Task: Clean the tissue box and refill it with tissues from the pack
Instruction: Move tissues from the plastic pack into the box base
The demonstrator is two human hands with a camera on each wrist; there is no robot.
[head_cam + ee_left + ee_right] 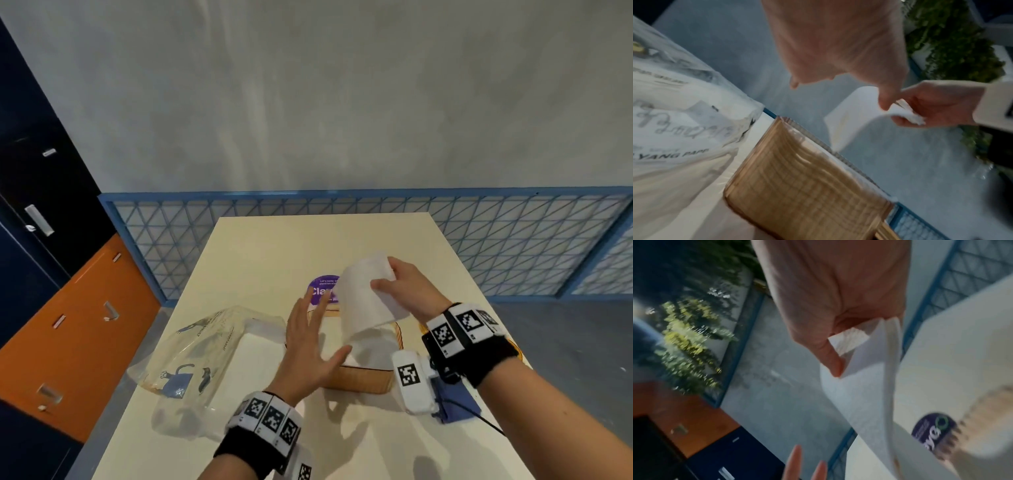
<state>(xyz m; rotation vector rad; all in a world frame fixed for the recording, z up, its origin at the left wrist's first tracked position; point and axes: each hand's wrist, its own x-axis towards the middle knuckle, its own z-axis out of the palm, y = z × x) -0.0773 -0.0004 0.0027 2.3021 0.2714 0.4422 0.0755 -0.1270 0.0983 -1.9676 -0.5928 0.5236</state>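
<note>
- The tissue pack (202,356), a crinkled clear plastic wrapper printed with small cat figures, lies slack on the table (274,246) just left of the tissue box, with a white stack showing through its open end.
- The left hand (308,342) hovers flat over the tissue box's left edge, fingers straight and spread, grasping nothing.
- The tissue box (363,378) is a woven, tan, basket-like tray with a ribbed side wall; white tissue already lies inside it.
- The right hand (404,287) is raised above the tissue box's far right, thumb and fingers pinching one edge of a tissue sheet (366,294), thin, soft and curling, its lower end trailing into the box.
- Judged from this, refilling is under way. The next move likely calls for lowering the sheet flat, the free palm pressing it down.
- A round purple sticker (322,289) sits just beyond the tissue box.
- A folded blue cloth (459,404) lies right of it.
</note>
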